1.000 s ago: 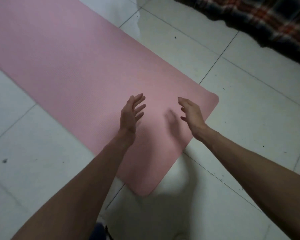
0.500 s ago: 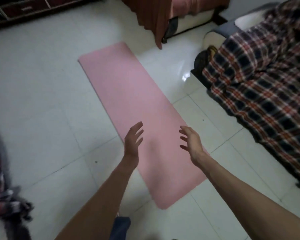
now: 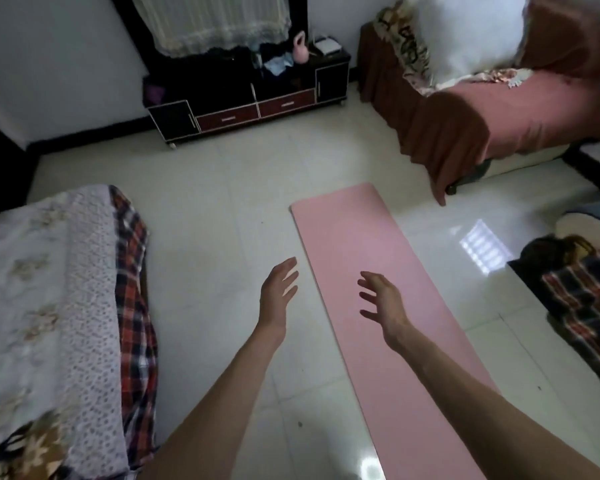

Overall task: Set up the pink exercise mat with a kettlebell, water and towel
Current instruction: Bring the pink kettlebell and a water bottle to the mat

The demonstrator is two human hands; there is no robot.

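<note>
mat laid flat; accessories pending.
pink mat (image 3: pixel 378 271) lies on floor; both grips, left hand (image 3: pixel 277 295) and right hand (image 3: pixel 383 299), wide, empty; kettlebell (image 3: pixel 300 48) on far cabinet (image 3: pixel 250 102).

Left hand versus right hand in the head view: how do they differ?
The left hand hangs over bare white floor beside the pink mat; the right hand is over the mat. The left hand's fingers lie straighter and closer together; the right hand's are spread and slightly curled. Both are open and hold nothing.
</note>
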